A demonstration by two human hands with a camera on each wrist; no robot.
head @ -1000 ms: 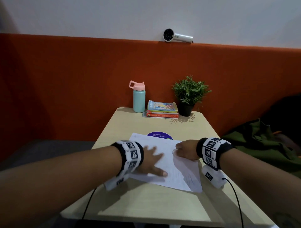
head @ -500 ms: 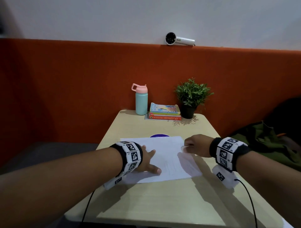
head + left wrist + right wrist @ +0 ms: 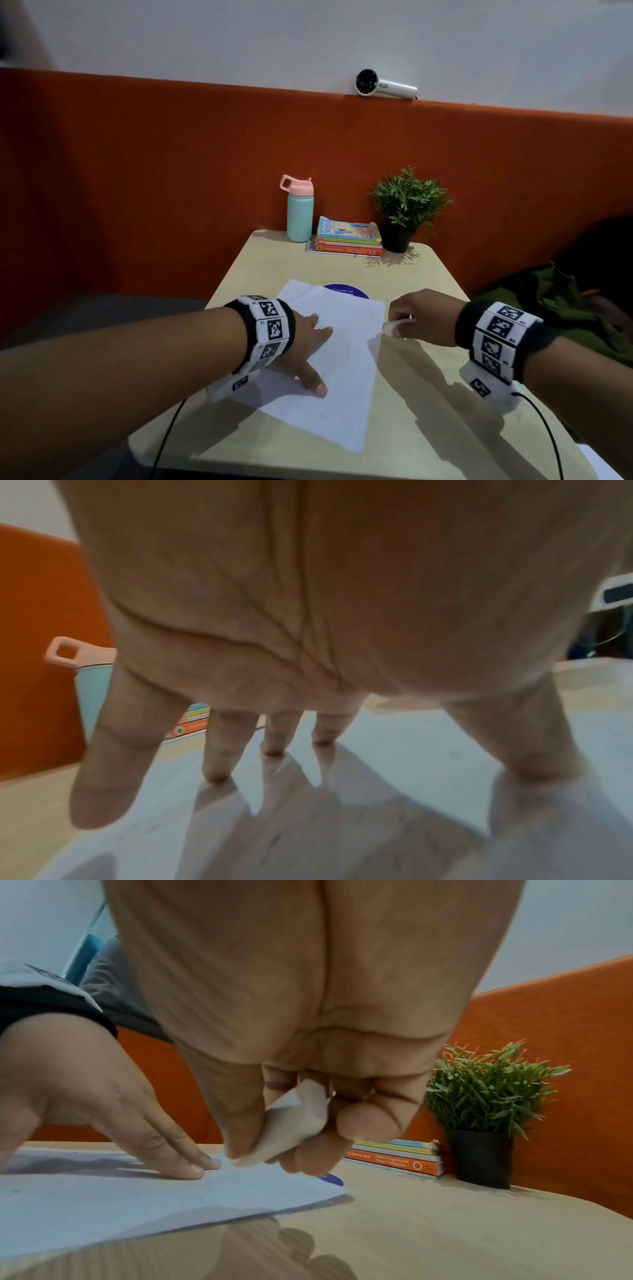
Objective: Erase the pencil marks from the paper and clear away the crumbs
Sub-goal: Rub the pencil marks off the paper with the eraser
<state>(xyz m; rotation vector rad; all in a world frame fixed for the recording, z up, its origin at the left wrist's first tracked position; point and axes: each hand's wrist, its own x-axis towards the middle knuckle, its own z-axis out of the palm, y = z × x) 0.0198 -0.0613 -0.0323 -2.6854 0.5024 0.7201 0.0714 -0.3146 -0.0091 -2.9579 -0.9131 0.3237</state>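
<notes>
Against an orange padded wall [image 3: 137, 178], a pale wooden counter [image 3: 428, 394] is being used for an erasing job. A white sheet of paper [image 3: 342, 359] is lying askew near the middle of the counter, its far edge covering part of a purple round sticker [image 3: 346, 291]. The sheet is being pinned flat by the left hand [image 3: 305, 353], fingers [image 3: 219, 750] spread straight and fingertips pressed to the paper, nothing being gripped. Just beside the paper's right edge, a white eraser [image 3: 291, 1131] is being pinched in the grip of the right hand [image 3: 421, 318], thumb and curled fingers closed around it, its tip being held close above the sheet's far right corner; whether it is touching cannot be told. Pencil marks on the sheet are too faint to be made out. At the back of the counter, a teal bottle [image 3: 300, 216] with a pink lid, a stack of books [image 3: 347, 238] and a small potted plant [image 3: 407, 205] are being kept in a row. A white handheld fan [image 3: 383, 84] is resting on top of the wall.
</notes>
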